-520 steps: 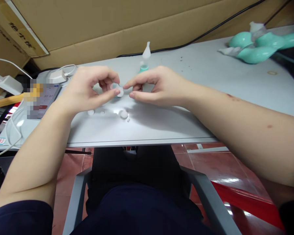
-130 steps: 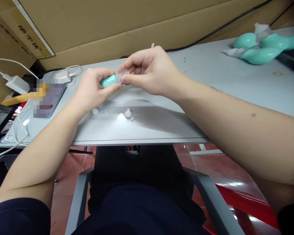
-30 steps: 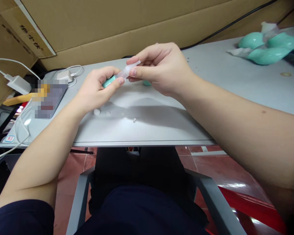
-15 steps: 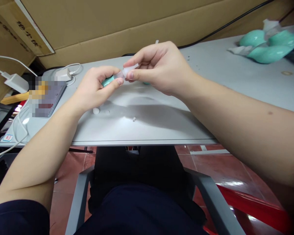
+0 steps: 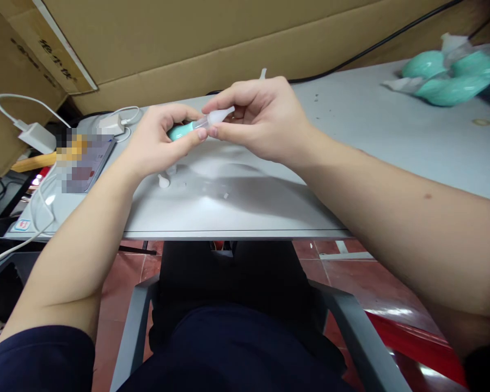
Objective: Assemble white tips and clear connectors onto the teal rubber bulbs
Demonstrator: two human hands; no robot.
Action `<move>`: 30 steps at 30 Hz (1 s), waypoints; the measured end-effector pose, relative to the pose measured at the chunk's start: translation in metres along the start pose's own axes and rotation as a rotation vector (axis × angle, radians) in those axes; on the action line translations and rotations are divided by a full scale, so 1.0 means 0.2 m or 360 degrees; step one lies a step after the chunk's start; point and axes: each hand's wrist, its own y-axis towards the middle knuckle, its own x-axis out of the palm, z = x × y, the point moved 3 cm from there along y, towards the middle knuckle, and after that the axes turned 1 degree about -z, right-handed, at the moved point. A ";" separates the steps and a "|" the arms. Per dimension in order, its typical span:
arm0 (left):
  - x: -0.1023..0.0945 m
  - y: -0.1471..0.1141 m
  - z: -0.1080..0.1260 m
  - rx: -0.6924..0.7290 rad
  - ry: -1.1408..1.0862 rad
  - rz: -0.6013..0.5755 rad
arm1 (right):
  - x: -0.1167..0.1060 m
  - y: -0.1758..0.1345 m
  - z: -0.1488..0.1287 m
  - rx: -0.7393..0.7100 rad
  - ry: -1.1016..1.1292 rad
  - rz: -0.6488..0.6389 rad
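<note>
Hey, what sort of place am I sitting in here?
Probably a makeshift work spot, perhaps in a small workshop, though little of the room shows: a grey table backed by cardboard, several teal bulb-shaped pieces clustered toward its far right, and a red tiled floor below.

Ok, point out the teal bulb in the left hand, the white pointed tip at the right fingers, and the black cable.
Teal bulb [image 5: 182, 131]: head view, on its glossy side.
White pointed tip [image 5: 219, 116]: head view, middle of its tapered body.
Black cable [image 5: 371, 49]: head view, on its slanting stretch.
</note>
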 end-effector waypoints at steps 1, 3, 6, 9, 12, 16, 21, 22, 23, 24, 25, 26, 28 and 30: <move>0.00 0.00 -0.01 -0.0007 -0.0030 -0.0010 | 0.00 0.00 0.00 0.0017 -0.0001 0.0004; 0.01 0.00 -0.01 -0.0002 -0.0073 -0.0061 | 0.01 0.00 0.01 0.0044 -0.0002 0.0023; 0.02 0.00 0.01 0.0064 -0.0086 -0.0115 | 0.01 0.00 0.01 0.0072 0.0006 0.0036; 0.02 -0.01 0.03 0.0051 -0.0067 -0.0109 | 0.00 0.00 0.01 0.0092 0.0025 0.0041; 0.01 -0.02 0.04 -0.0005 -0.0011 -0.0101 | 0.00 0.00 0.01 0.0069 0.0042 0.0055; 0.00 -0.03 0.06 0.0034 0.0042 -0.0037 | 0.00 0.01 0.02 -0.0006 0.0075 0.0016; -0.02 -0.04 0.05 0.0120 0.0047 0.0004 | 0.00 0.02 0.00 -0.0069 0.0104 0.0144; -0.02 -0.04 0.05 0.0151 0.0067 0.0020 | 0.00 0.02 -0.01 -0.0053 0.0086 0.0184; -0.02 -0.04 0.05 0.0195 0.0089 0.0044 | 0.00 0.02 -0.01 -0.0030 0.0060 0.0209; -0.02 -0.04 0.05 0.0243 0.0114 0.0067 | -0.01 0.02 -0.02 -0.0029 0.0049 0.0241; -0.02 -0.04 0.06 0.0279 0.0140 0.0093 | -0.01 0.02 -0.02 -0.0037 0.0044 0.0262; -0.03 -0.04 0.06 0.0295 0.0166 0.0122 | -0.01 0.02 -0.01 -0.0061 0.0048 0.0281; -0.04 -0.03 0.08 0.0251 0.0224 0.0184 | -0.02 0.02 0.01 -0.0164 0.0045 0.0288; -0.05 -0.04 0.09 0.0146 0.0277 0.0243 | -0.03 0.04 0.05 -0.0296 -0.0049 0.0244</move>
